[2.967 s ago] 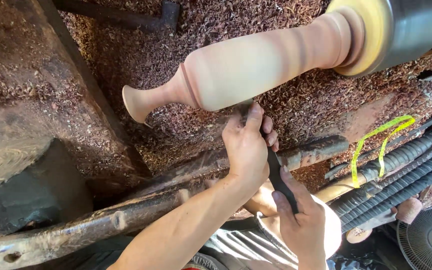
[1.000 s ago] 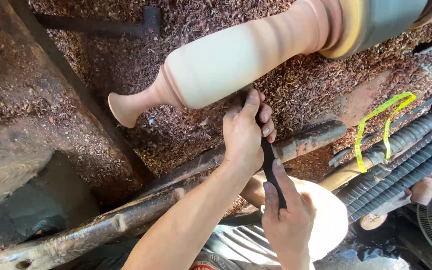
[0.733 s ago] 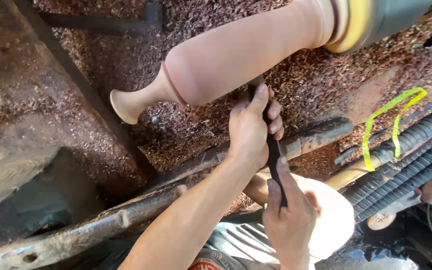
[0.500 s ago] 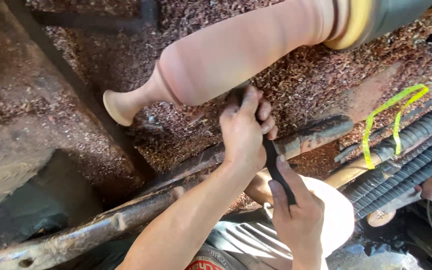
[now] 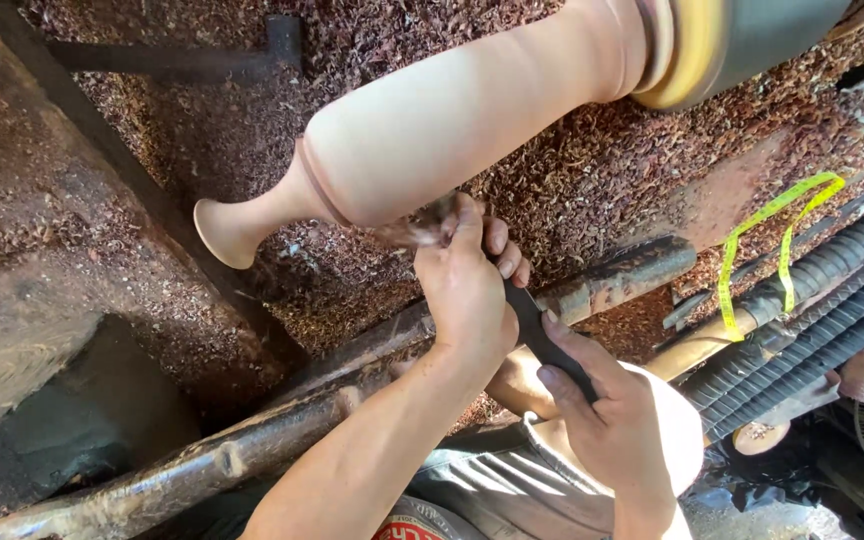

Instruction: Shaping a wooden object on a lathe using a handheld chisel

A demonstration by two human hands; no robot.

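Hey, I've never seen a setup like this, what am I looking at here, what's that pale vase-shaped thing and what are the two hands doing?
This is one view from a camera worn on the person's head, looking down at their own hands. The pale vase-shaped wooden piece is mounted sideways in what looks like a wood lathe; its wide end meets a yellowish disc. The left hand steadies the front of a dark tool against the wood's underside, over a rusty metal bar. The right hand grips the tool's rear end. Reddish wood shavings cover the bed below. A yellow strap and ribbed black hoses lie to the right.
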